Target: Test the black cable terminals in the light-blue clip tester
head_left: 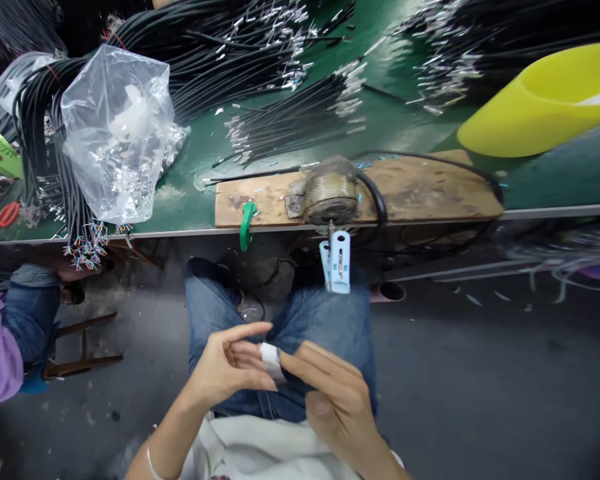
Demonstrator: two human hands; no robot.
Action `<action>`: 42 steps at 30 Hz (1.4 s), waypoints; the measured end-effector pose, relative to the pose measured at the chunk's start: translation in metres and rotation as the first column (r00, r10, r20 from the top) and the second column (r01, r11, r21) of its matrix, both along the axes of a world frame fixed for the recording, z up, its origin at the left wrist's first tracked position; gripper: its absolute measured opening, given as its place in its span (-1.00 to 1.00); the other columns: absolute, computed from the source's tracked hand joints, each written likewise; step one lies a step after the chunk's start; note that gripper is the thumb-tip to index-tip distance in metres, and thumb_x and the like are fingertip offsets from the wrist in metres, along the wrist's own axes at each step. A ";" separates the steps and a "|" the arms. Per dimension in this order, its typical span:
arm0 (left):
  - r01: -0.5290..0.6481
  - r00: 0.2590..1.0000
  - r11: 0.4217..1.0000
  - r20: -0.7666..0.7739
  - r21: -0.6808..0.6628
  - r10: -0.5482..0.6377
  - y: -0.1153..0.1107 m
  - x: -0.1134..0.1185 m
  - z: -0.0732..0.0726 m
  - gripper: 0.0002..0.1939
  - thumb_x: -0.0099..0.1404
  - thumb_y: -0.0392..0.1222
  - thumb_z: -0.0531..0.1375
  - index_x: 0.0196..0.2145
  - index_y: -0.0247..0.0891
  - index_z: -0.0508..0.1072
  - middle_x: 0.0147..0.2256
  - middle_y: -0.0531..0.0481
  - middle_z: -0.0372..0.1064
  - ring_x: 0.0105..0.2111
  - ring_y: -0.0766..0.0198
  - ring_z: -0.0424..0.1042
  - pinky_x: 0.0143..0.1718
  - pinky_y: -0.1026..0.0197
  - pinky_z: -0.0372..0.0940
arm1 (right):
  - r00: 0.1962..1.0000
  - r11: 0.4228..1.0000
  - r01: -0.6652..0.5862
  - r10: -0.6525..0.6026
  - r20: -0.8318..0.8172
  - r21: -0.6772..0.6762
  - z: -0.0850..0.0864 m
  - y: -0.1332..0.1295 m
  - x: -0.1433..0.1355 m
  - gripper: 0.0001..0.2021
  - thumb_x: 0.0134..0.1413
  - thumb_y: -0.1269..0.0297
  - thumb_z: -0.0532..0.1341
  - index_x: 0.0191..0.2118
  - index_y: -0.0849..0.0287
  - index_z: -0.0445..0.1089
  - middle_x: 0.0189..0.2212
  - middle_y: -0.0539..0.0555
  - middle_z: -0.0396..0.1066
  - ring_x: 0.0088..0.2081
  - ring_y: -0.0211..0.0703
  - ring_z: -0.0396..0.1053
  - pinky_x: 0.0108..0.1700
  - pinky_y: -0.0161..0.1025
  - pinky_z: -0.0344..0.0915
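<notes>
Above my lap, my left hand [235, 363] is open, its thumb and fingers spread apart. My right hand [337, 390] is opposite it, with fingers stretched out toward the left fingers. A white wrap, like tape [271, 360], surrounds a finger where the hands meet; I cannot tell which hand's finger it is on. No tool or cable shows in either hand. Beyond them, a light blue clothespin-like clip [339, 263] hangs at the bench edge, below a small round motor-like device [331, 191] on a wooden board [420, 187].
Black cable bundles [290, 113] with stripped ends lie across the green bench [410, 133]. A clear plastic bag [117, 133] of small metal parts stands at left, a yellow container [525, 107] at right. A green clamp [247, 227] grips the board edge. Another person [0, 340] sits at left.
</notes>
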State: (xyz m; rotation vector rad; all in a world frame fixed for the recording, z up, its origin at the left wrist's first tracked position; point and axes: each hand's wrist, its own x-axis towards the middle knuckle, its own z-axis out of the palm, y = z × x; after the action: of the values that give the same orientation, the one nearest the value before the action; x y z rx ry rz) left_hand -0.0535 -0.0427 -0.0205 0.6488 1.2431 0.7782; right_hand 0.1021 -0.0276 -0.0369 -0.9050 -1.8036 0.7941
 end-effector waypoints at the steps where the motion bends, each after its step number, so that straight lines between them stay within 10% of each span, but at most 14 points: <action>1: 0.021 0.999 1.000 -0.033 -0.007 -0.021 -0.001 0.002 0.001 -0.39 -0.27 -0.19 0.46 -0.17 -0.36 0.53 -0.46 -0.11 0.52 -0.48 0.22 0.49 -0.44 0.27 0.39 | 1.000 1.000 0.008 -0.009 0.014 0.019 0.000 0.001 0.000 -0.40 0.24 0.01 -0.21 -0.37 0.26 0.48 -0.70 0.01 0.15 -0.63 -0.24 0.11 -0.60 -0.30 0.02; 5: 0.066 0.993 0.996 -0.101 0.058 -0.060 -0.004 0.005 0.006 -0.64 -0.18 0.02 0.39 -0.59 -0.39 0.55 -0.58 -0.11 0.48 -0.57 0.23 0.44 -0.51 0.25 0.36 | 0.996 0.998 0.031 -0.035 0.077 0.059 -0.006 0.002 0.004 -0.41 0.25 0.03 -0.21 -0.33 0.25 0.49 -0.69 0.02 0.14 -0.61 -0.22 0.11 -0.58 -0.29 0.03; 12: 0.093 0.987 0.992 -0.140 0.087 -0.080 -0.019 -0.002 0.004 -0.52 -0.14 0.19 0.32 -0.53 -0.37 0.58 -0.63 -0.09 0.43 -0.66 0.31 0.33 -0.61 0.28 0.25 | 0.997 0.993 0.060 -0.066 0.050 0.106 -0.015 -0.003 0.004 -0.43 0.25 0.03 -0.18 -0.38 0.24 0.49 -0.70 0.02 0.14 -0.62 -0.22 0.10 -0.58 -0.28 0.00; 18: 0.129 0.898 0.964 -0.440 0.231 -0.015 -0.025 0.009 0.006 -0.84 -0.08 -0.20 0.35 -0.59 -0.38 0.54 -0.69 0.04 0.27 -0.67 0.44 0.10 -0.63 0.34 0.05 | 0.980 0.970 -0.045 -0.003 -0.201 -0.238 -0.013 -0.009 -0.002 -0.34 0.18 -0.11 -0.23 -0.56 0.19 0.44 -0.76 -0.03 0.04 -0.69 -0.25 0.09 -0.64 -0.28 0.00; 25: 0.396 0.717 0.783 -0.694 0.479 0.062 -0.013 0.005 0.003 -0.82 0.11 -0.36 0.17 -0.43 -0.20 0.58 -0.50 -0.04 0.51 -0.52 0.27 0.39 -0.40 0.23 0.30 | 0.879 0.777 -0.381 0.137 -0.456 -0.501 -0.011 -0.017 -0.002 -0.18 0.00 -0.32 -0.32 -0.67 0.20 0.41 -0.75 -0.04 -0.05 -0.69 -0.28 -0.05 -0.66 -0.28 -0.08; 29: 0.240 0.849 0.743 -0.507 0.625 0.152 -0.016 0.005 -0.011 -0.83 0.14 -0.30 0.19 -0.46 -0.12 0.58 -0.41 -0.07 0.55 -0.39 0.18 0.46 -0.27 0.15 0.33 | 0.917 0.826 -0.315 0.137 -0.376 -0.467 -0.005 -0.013 -0.001 -0.22 0.08 -0.26 -0.28 -0.73 0.22 0.35 -0.76 -0.04 -0.05 -0.69 -0.29 -0.03 -0.64 -0.28 -0.09; 34: -0.136 0.939 0.840 -0.201 0.525 0.278 -0.021 0.011 -0.017 -0.72 0.23 -0.10 0.16 -0.12 -0.15 0.51 -0.27 -0.09 0.54 -0.40 0.27 0.48 -0.34 0.26 0.38 | 0.946 0.952 -0.201 0.128 -0.298 -0.229 -0.004 -0.009 0.001 -0.37 0.19 -0.09 -0.19 -0.56 0.20 0.41 -0.75 -0.05 0.05 -0.69 -0.29 0.06 -0.62 -0.30 -0.03; 37: -0.151 0.981 0.904 -0.052 0.400 0.187 -0.018 0.013 -0.008 -0.65 0.15 0.02 0.20 -0.22 -0.25 0.57 -0.39 -0.10 0.54 -0.45 0.30 0.48 -0.43 0.37 0.36 | 0.965 0.977 -0.166 0.133 -0.224 -0.135 -0.004 -0.007 0.002 -0.45 0.21 -0.04 -0.15 -0.42 0.20 0.44 -0.72 -0.04 0.12 -0.67 -0.28 0.13 -0.60 -0.31 0.02; 42: -0.078 0.947 0.891 -0.246 0.447 0.207 -0.008 0.016 0.004 -0.91 0.01 -0.27 0.32 -0.55 -0.37 0.57 -0.53 -0.13 0.51 -0.54 0.31 0.46 -0.54 0.40 0.34 | 0.971 0.971 -0.171 0.136 -0.198 -0.170 -0.004 -0.008 0.003 -0.40 0.19 -0.08 -0.16 -0.45 0.22 0.46 -0.73 -0.03 0.11 -0.67 -0.27 0.12 -0.61 -0.31 0.03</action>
State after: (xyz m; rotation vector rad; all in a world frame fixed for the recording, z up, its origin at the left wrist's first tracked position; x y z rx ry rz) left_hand -0.0372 -0.0505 -0.0161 1.0721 1.4057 1.1331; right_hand 0.1050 -0.0355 -0.0413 -0.7860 -1.6698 1.1245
